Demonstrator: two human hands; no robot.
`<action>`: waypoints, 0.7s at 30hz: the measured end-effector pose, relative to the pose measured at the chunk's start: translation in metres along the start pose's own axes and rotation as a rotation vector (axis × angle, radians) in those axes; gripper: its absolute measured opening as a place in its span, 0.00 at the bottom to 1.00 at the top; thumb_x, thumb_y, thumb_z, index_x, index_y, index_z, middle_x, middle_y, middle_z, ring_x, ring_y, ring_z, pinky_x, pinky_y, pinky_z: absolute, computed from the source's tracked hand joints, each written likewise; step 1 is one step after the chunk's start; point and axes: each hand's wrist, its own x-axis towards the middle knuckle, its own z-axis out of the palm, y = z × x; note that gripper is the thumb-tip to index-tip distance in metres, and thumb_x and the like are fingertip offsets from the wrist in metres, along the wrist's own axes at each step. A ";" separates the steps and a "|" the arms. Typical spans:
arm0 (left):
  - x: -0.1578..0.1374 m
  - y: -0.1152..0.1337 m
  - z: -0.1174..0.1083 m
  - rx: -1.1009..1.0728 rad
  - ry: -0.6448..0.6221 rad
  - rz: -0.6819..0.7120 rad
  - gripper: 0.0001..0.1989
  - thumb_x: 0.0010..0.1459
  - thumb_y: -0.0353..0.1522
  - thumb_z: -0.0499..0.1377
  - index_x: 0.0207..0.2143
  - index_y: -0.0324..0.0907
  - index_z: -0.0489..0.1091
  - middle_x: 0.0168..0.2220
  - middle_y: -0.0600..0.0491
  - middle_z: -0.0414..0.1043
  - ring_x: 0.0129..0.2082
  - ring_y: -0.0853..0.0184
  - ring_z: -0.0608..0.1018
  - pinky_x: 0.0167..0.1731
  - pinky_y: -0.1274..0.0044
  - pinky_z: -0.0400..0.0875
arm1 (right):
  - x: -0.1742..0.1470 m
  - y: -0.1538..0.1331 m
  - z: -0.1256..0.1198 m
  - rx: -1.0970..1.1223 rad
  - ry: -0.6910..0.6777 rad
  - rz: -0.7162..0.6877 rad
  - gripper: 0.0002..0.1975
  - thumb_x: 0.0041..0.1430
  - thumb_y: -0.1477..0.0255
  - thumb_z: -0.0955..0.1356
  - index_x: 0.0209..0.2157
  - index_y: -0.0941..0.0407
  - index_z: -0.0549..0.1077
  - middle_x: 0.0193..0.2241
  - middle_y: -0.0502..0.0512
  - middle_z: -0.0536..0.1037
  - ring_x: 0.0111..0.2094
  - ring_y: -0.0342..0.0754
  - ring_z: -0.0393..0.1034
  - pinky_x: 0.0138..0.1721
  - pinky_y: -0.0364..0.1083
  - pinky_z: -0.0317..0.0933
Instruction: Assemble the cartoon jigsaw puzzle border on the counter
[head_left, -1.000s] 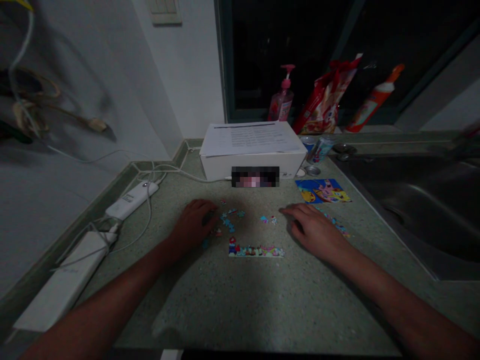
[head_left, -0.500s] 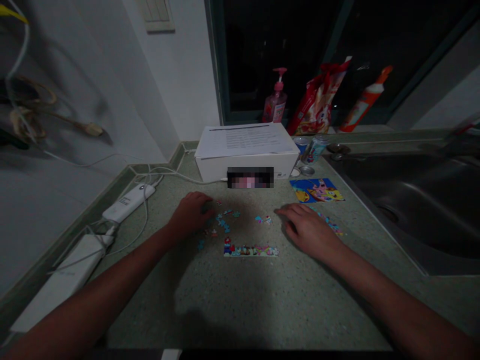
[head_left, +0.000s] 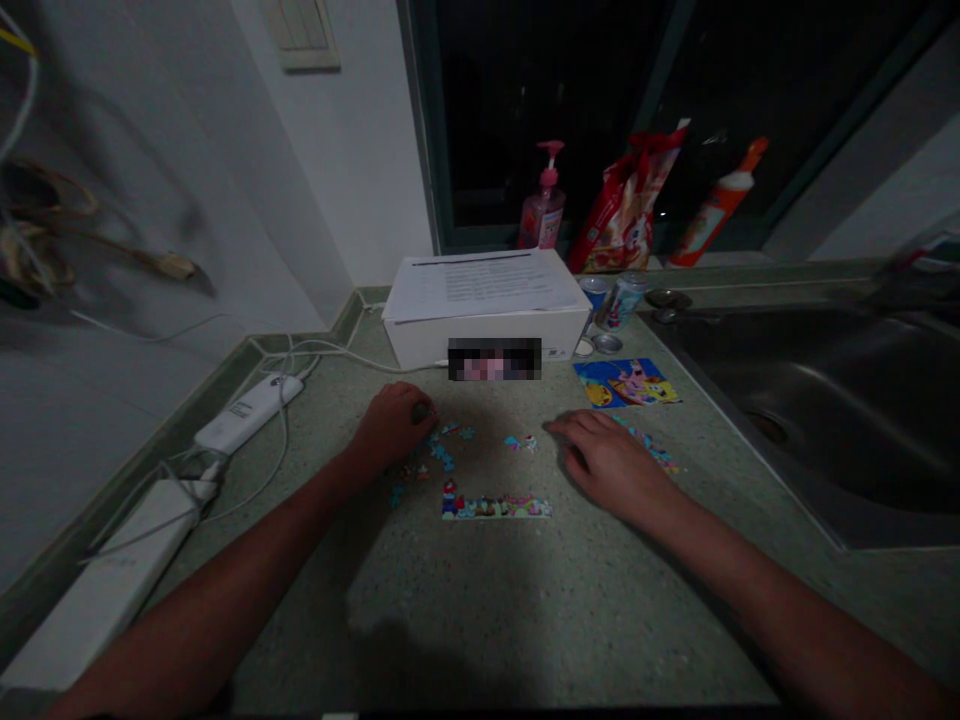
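My left hand (head_left: 391,424) is at the left of the loose jigsaw pieces, its thumb and fingertips pinched on a small puzzle piece (head_left: 433,409) that they mostly cover. Several blue loose pieces (head_left: 442,456) lie just right of and below this hand. My right hand (head_left: 611,455) rests on the counter with its fingers stretched out and nothing in them. Beside its index fingertip lie two small loose pieces (head_left: 531,443). Nearer to me is a joined strip of puzzle (head_left: 496,507), with one piece rising at its left end. More pieces (head_left: 654,447) show partly behind my right hand.
A blue cartoon picture card (head_left: 627,383) lies near the sink (head_left: 750,400) on the right. At the back stand a white box (head_left: 487,325) with paper on top and a drink can (head_left: 621,303). Power strips (head_left: 247,412) with cables run along the left.
My left hand has moved slightly right, and its fingers have closed on a small puzzle piece. The right hand stays in place beside the pieces. The view has shifted a little.
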 end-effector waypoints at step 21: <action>-0.004 0.016 -0.013 -0.122 -0.001 -0.099 0.05 0.60 0.33 0.63 0.37 0.45 0.80 0.37 0.49 0.86 0.38 0.57 0.86 0.47 0.66 0.80 | 0.002 -0.011 -0.003 0.076 0.115 -0.045 0.16 0.70 0.78 0.67 0.54 0.52 0.81 0.50 0.61 0.85 0.53 0.60 0.80 0.58 0.63 0.75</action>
